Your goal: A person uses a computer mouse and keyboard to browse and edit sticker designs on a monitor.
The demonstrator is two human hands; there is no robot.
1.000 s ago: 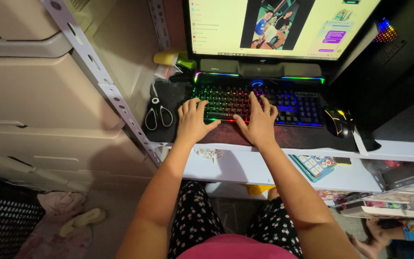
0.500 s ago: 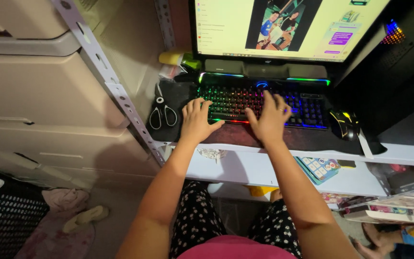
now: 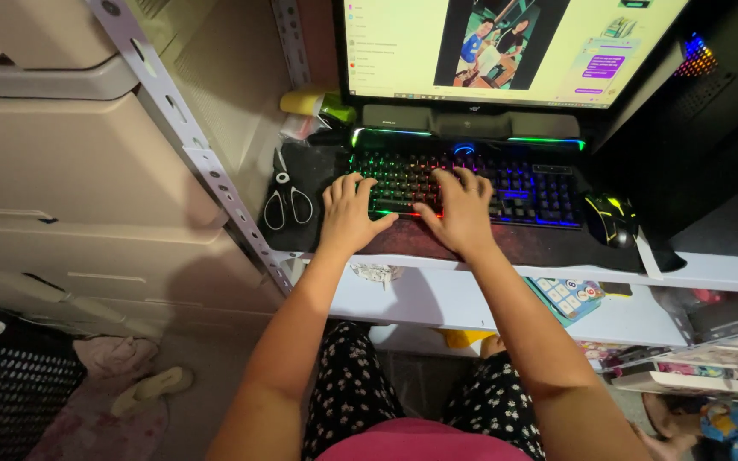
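Observation:
A black keyboard [image 3: 523, 183] with rainbow backlit keys lies on a dark desk mat [image 3: 548, 243] under a monitor [image 3: 506, 47]. My left hand [image 3: 349, 213] rests on the keyboard's left end, fingers spread on the keys. My right hand [image 3: 461, 209] lies on the middle keys, fingers apart. Neither hand holds anything. A black mouse [image 3: 612, 219] with yellow light sits to the right of the keyboard, untouched.
Black-handled scissors [image 3: 284, 201] lie left of the keyboard. A perforated metal shelf post [image 3: 190, 145] and beige drawers [image 3: 70, 171] stand at left. A dark computer case [image 3: 711, 128] is at right. A lower white shelf [image 3: 642, 312] holds a small calculator [image 3: 567, 297].
The view has shifted slightly. My right hand has moved left along the keys, closer to my left hand. Both stay on the keyboard.

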